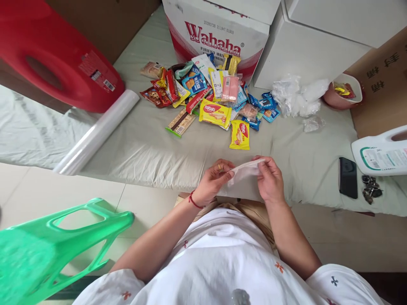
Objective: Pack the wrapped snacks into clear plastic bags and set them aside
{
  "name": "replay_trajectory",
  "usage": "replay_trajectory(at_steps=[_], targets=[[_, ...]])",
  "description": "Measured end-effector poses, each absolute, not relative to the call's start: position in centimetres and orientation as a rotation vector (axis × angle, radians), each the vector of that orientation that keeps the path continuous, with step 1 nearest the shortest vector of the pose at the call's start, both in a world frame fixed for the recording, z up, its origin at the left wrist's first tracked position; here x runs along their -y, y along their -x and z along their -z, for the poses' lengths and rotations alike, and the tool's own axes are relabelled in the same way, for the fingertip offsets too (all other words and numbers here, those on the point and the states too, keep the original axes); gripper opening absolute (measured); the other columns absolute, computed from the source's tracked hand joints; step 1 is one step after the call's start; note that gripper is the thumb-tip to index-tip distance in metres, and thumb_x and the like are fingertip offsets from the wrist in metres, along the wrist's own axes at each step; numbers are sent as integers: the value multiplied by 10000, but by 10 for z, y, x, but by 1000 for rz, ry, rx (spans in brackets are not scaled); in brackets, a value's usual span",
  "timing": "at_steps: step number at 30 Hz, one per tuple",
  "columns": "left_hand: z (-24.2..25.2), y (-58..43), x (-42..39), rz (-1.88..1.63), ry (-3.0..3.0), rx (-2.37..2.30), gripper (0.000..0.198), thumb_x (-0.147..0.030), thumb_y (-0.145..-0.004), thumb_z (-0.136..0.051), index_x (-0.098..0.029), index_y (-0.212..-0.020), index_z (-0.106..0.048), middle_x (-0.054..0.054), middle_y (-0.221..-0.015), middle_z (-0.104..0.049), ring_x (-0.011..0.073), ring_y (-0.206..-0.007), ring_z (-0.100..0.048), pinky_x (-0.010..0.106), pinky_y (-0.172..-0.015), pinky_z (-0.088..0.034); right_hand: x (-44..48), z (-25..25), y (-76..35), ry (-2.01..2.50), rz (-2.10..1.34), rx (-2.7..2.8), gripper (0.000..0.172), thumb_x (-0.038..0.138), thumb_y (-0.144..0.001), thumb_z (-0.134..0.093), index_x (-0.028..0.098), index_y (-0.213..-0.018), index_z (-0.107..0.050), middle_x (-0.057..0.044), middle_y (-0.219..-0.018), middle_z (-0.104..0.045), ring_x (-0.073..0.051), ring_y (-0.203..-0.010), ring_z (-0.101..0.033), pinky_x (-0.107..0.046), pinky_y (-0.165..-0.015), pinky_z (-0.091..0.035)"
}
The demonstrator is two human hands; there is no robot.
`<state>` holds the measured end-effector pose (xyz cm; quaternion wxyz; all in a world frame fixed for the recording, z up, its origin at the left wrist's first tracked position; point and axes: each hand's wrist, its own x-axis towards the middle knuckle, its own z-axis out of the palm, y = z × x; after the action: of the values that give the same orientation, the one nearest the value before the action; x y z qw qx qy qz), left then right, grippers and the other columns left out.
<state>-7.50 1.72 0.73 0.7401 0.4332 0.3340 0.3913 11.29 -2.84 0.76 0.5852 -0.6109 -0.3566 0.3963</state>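
Note:
Between my two hands stretches a clear plastic bag (244,171), thin and see-through, just above the front edge of the cloth-covered surface. My left hand (216,178) pinches its left end, with a ring on a finger and a red cord at the wrist. The opposite end is gripped by my right hand (269,178) between thumb and fingers. Beyond the bag lies a yellow snack packet (240,134), closest to my hands. A second yellow packet (215,113) rests at the front of a pile of wrapped snacks (194,80).
A Wahaha carton (219,34) stands behind the pile. Crumpled clear bags (297,95) and a pink bowl (343,93) are at right, with a phone (348,178), keys (371,189) and a white bottle (381,152). Left are a plastic roll (97,133), red jug (60,55) and green stool (38,254).

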Motion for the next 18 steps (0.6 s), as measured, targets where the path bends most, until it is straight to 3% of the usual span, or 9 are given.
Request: replay_trajectory(at_steps=[3, 5, 8, 13, 16, 18], targets=[[-6, 84, -24, -813, -699, -692, 385, -476, -744, -884, -180, -795, -642, 22, -963, -671, 97, -752, -580, 227, -674, -481, 21, -15, -111, 1453, -1074, 619, 405, 581, -790, -788, 235, -851, -585, 62, -667, -515, -81, -497, -426, -192, -410, -359], [-1, 88, -28, -807, -668, -740, 421, -501, -729, -885, -184, -812, -621, -13, -788, -614, 84, -637, -527, 219, -591, -452, 18, -20, -108, 1460, -1148, 512, 459, 579, -707, -860, 228, -830, -592, 87, -628, -465, -46, -439, -317, -170, -345, -249], [7, 96, -29, -907, -862, -958, 397, -495, -777, -838, -193, -805, -582, -34, -673, -540, 97, -596, -502, 230, -560, -422, 16, -25, -102, 1440, -1184, 432, 506, 549, -601, -936, 211, -794, -613, 89, -624, -491, -21, -434, -292, -156, -332, -230], [5, 105, -9, -1260, -1743, -1193, 181, -326, -897, -738, -214, -978, -621, 52, -976, -642, 174, -857, -602, 320, -771, -485, 11, -23, -91, 1456, -1150, 450, 511, 557, -565, -948, 199, -747, -632, 99, -562, -458, -16, -403, -289, -165, -312, -206], [3, 100, 2, -1210, -2274, -944, 298, -406, -913, -736, -229, -1135, -646, 100, -1113, -676, 241, -1018, -620, 389, -873, -465, 8, -23, -84, 1473, -1162, 462, 491, 555, -593, -932, 200, -753, -633, 103, -540, -457, -18, -381, -293, -170, -305, -197], [6, 94, 4, -1098, -2426, -909, 294, -409, -932, -713, -239, -1168, -667, 107, -1106, -700, 253, -1018, -631, 393, -862, -441, 6, -24, -82, 1472, -1180, 444, 498, 547, -578, -941, 199, -742, -626, 105, -530, -459, -15, -374, -289, -165, -302, -191]])
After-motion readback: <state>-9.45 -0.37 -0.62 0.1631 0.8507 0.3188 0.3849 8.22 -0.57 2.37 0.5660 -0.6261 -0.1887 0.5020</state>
